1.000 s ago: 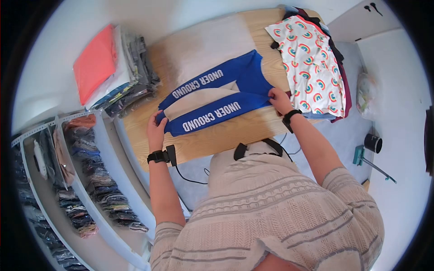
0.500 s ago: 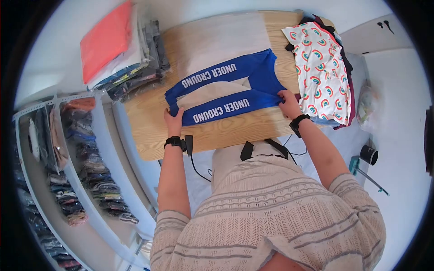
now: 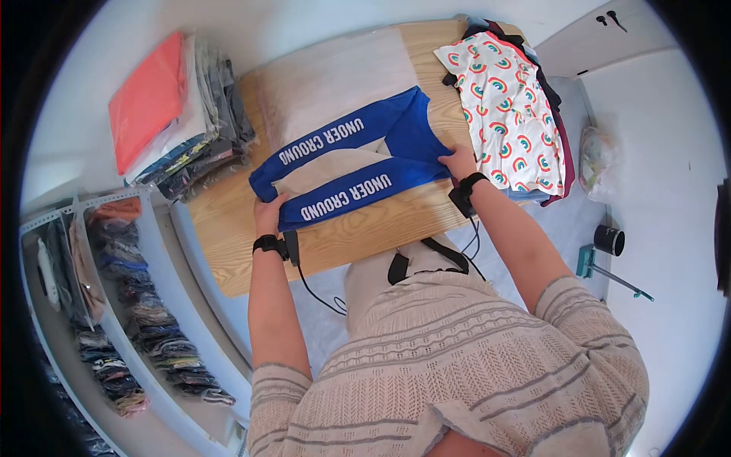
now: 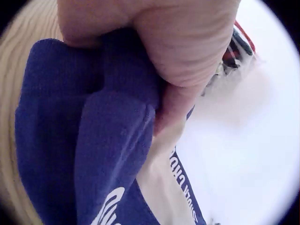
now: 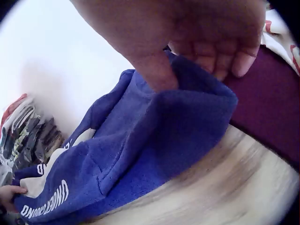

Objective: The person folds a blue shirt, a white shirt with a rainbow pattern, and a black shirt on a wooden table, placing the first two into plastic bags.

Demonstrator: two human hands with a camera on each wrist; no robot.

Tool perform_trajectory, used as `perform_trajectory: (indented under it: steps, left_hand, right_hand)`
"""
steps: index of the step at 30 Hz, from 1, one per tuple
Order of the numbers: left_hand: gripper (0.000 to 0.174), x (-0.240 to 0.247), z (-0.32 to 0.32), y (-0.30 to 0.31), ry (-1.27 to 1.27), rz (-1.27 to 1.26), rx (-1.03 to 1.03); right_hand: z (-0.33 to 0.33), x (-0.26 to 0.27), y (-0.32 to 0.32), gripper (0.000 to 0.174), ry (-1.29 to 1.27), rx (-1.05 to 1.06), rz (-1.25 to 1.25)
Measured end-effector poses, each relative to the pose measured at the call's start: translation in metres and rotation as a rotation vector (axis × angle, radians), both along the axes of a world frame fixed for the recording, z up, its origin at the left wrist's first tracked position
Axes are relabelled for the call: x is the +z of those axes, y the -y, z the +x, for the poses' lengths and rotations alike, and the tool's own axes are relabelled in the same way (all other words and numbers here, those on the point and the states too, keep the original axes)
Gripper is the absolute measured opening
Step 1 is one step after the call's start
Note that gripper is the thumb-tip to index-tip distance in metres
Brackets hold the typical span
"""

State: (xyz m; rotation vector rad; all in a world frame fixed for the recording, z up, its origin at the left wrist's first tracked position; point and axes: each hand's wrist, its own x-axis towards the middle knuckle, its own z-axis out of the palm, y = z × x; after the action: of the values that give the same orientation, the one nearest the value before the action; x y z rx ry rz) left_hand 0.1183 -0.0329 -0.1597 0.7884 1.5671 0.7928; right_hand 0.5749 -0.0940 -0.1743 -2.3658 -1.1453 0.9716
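Note:
A blue garment with white lettering and a beige panel (image 3: 346, 193) lies lengthwise on the wooden table (image 3: 320, 242). At its left end my left hand (image 3: 267, 216) pinches the blue cuff; in the left wrist view the hand (image 4: 187, 37) grips the bunched blue cloth (image 4: 112, 136). My right hand (image 3: 461, 163) holds the edge at the other end. From the right wrist, that hand (image 5: 187, 37) has its thumb on one side of the blue fabric (image 5: 187, 126), fingers behind it.
A rainbow-print garment (image 3: 502, 114) tops a clothes stack at the table's right. Bagged clothes (image 3: 152, 107) are piled at the left. A clear plastic sheet (image 3: 335, 76) lies behind the blue garment. Shelves of packed clothes (image 3: 152, 305) stand at lower left.
The head view has shifted. The left hand's fingers have changed place at the cuff, which looks more gathered around them. The right hand still holds its end.

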Motion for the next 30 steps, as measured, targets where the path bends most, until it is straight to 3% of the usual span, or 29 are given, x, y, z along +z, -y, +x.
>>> perform_trajectory:
  steps: [4,8,9,11,13,14,15,17,19,21,23,25,26,28,30]
  left_hand:
    - [0.055,0.039,0.015,0.01,-0.088,0.191,-0.064]
    - [0.057,0.089,0.004,0.041,-0.029,0.253,-0.084]
    - [0.058,0.09,-0.009,0.054,-0.019,0.237,-0.088]
    - [0.06,0.085,-0.028,0.08,0.007,0.24,-0.018]
    - [0.06,0.067,-0.044,0.103,-0.023,0.163,0.027]
    - [0.06,0.053,-0.05,0.111,-0.047,0.087,0.07]
    - [0.06,0.036,-0.056,0.118,-0.053,0.082,0.072]
    - [0.06,0.004,-0.07,0.13,-0.043,-0.077,0.094]
    - [0.059,0.002,-0.076,0.13,0.077,-0.103,0.152]
    - [0.056,0.014,-0.073,0.128,0.116,-0.188,0.179]
    - [0.056,0.018,-0.077,0.126,0.156,-0.209,0.163]
    - [0.056,0.02,-0.084,0.125,0.188,-0.225,0.142]
    - [0.055,0.02,-0.086,0.125,0.205,-0.232,0.121]
    - [0.054,0.025,-0.087,0.122,0.217,-0.242,0.096]
    - [0.053,0.036,-0.084,0.12,0.26,-0.2,0.093]
  right_hand:
    - [-0.001,0.013,0.002,0.037,0.012,0.021,0.165]
    - [0.001,0.054,0.02,0.031,-0.223,0.089,0.271]
    - [0.001,0.058,0.023,0.029,-0.32,0.091,0.256]
    - [0.001,0.042,0.032,0.027,-0.224,0.136,0.254]
    - [-0.016,0.058,0.044,0.027,-0.409,0.111,0.171]
    - [-0.002,-0.004,0.052,0.026,-0.416,0.195,0.179]
    - [-0.008,-0.004,0.055,0.026,-0.422,0.196,0.174]
    - [-0.033,0.012,0.056,0.029,0.128,0.246,0.301]
    - [-0.069,0.051,0.045,0.033,0.123,0.259,0.341]
    - [-0.108,0.074,0.038,0.035,-0.013,0.532,0.448]
    - [-0.149,0.069,0.034,0.04,-0.136,0.718,0.509]
    - [-0.185,0.052,0.038,0.047,-0.081,0.902,0.561]
    - [-0.198,0.044,0.039,0.047,-0.087,0.9,0.564]
    - [-0.217,0.029,0.04,0.053,0.182,0.99,0.496]
    - [-0.22,0.013,0.039,0.051,0.191,0.959,0.481]
